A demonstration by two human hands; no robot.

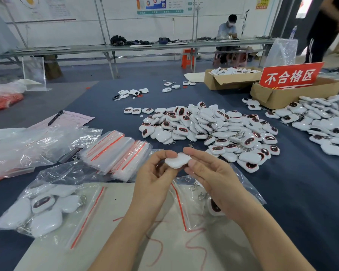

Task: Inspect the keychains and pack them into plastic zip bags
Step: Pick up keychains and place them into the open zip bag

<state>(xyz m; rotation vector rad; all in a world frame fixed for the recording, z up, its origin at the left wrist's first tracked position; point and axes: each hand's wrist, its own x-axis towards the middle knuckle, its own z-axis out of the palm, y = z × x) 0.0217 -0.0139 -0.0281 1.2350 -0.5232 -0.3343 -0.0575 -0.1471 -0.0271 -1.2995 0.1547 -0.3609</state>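
Nearest me, a pale grey board (pixel 125 222) lies on the dark blue counter (pixel 301 202). Above it my left hand (pixel 155 173) and right hand (pixel 209 173) meet. Both pinch one white rounded plastic keychain (pixel 177 160) between thumb and fingertips, its plain side toward me.

Under my right wrist lies a clear plastic zip bag with a red seal strip (pixel 181 204). It has metal clasps and at least one keychain inside. To the left lies a filled clear zip bag (pixel 41 210) holding several white keychains, one showing a dark oval face.

Just beyond my left hand sits a stack of empty clear zip bags (pixel 115 153). Beyond my right hand spreads a large heap of white keychains (pixel 213 130), some face up with dark, red-rimmed ovals. Further left, a black pen (pixel 55 117) rests on a pink paper form (pixel 70 120).

At far right, a second heap of keychains (pixel 321 124) lies beside a brown cardboard box (pixel 278 94) carrying a red sign with white characters (pixel 290 76). Behind it stands another open cardboard box (pixel 229 79) full of keychains. By the far wall, a person (pixel 227 30) sits.
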